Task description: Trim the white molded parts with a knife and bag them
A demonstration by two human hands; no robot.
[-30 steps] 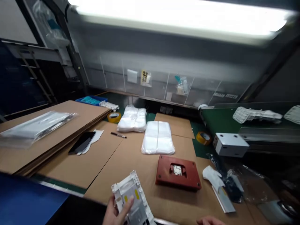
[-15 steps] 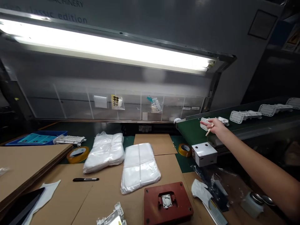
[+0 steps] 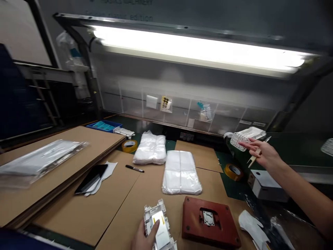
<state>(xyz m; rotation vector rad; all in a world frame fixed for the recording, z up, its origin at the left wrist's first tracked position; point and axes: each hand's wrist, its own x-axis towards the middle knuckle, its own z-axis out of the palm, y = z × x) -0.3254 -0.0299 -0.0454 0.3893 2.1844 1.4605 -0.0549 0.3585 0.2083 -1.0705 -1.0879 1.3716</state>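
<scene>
My left hand (image 3: 145, 236) grips a white moulded plastic frame (image 3: 159, 227) with yellow marks, low on the cardboard near the front edge. My right hand (image 3: 261, 153) is stretched out to the right over the end of the green conveyor belt (image 3: 299, 147). Its fingers are extended toward a white perforated plastic part (image 3: 246, 136), and a thin pale stick is pinched between them. A red fixture block (image 3: 210, 222) with a small white insert lies to the right of the frame.
Two stacks of clear bags (image 3: 180, 172) lie mid-table beside a black marker (image 3: 134, 168). Yellow tape rolls (image 3: 233, 171), a white box (image 3: 265, 185), a tablet (image 3: 91, 177) and stacked cardboard sheets (image 3: 52, 166) surround them. A blue tray (image 3: 104, 125) sits at the back.
The view swung back left and down. My right hand drew nearer along the belt, now by a white part at its end. My left hand with the frame came back into view.
</scene>
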